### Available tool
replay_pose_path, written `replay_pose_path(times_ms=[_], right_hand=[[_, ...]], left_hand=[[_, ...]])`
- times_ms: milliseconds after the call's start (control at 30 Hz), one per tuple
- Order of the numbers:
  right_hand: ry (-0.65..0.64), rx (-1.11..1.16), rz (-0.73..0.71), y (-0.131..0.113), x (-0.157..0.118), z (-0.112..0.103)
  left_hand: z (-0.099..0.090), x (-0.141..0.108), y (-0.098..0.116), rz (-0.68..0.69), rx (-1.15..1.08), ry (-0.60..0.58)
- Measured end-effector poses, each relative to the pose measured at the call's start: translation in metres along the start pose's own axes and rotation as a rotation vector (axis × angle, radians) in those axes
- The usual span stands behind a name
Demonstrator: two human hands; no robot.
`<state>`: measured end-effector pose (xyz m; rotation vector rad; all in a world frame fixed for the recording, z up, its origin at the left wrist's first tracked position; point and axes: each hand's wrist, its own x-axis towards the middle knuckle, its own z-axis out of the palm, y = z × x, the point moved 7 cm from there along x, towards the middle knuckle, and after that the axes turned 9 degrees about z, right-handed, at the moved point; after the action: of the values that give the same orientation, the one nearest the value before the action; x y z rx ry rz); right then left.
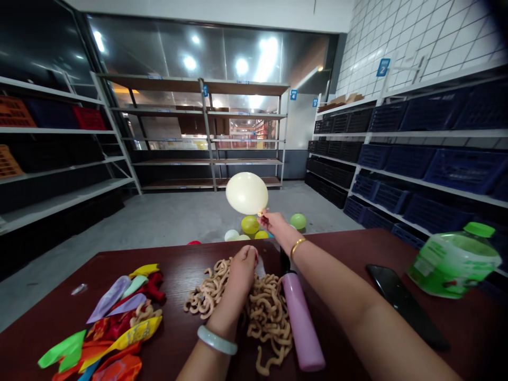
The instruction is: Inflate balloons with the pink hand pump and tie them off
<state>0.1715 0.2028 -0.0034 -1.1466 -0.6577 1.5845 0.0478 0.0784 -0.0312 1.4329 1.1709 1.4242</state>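
Note:
My right hand (272,221) reaches out past the far table edge, its fingers pinching the neck of an inflated cream-coloured balloon (246,193). The balloon sticks out to the left of the fingertips, above the floor. My left hand (243,264) is closed over a pile of tan, curled, string-like pieces (272,312); whatever its fingertips hold is hidden. Just right of the pile lies a pink cylinder with a black end, which looks like a hand pump (304,323). Uninflated balloons (115,312) in several colours are heaped at the left of the table.
On the right of the dark red table (174,338) are a black phone (405,304) and a green-capped bottle (454,259). Inflated balloons (250,225) rest on the floor beyond. Shelves with blue crates (413,164) line the right wall; more racks (206,132) stand behind.

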Motion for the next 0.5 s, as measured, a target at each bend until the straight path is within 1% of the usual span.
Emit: replay_pose_path(times_ms=[67,133,233,300,367,433,500], right_hand=[[0.022,-0.066,0.027,-0.008,0.011,-0.002],[0.055,-0.141,0.044,-0.011,0.016,-0.009],[0.089,-0.270,0.048,-0.005,0.015,-0.022],[0.066,-0.368,0.028,0.003,0.010,-0.023],[0.020,-0.465,-0.009,0.011,0.001,-0.015],[-0.065,-0.550,-0.055,0.019,-0.011,0.004],[-0.132,-0.603,-0.118,0.027,-0.029,0.027]], left_hand=[[0.000,0.000,0.000,0.028,0.045,0.001],[0.000,-0.001,0.000,0.061,0.082,0.010],[0.001,-0.004,0.006,0.113,0.118,0.029],[0.002,-0.006,0.012,0.153,0.115,0.033],[0.003,-0.008,0.018,0.181,0.089,0.044],[0.001,-0.010,0.025,0.205,0.060,0.073],[-0.004,-0.015,0.038,0.259,0.058,0.116]])
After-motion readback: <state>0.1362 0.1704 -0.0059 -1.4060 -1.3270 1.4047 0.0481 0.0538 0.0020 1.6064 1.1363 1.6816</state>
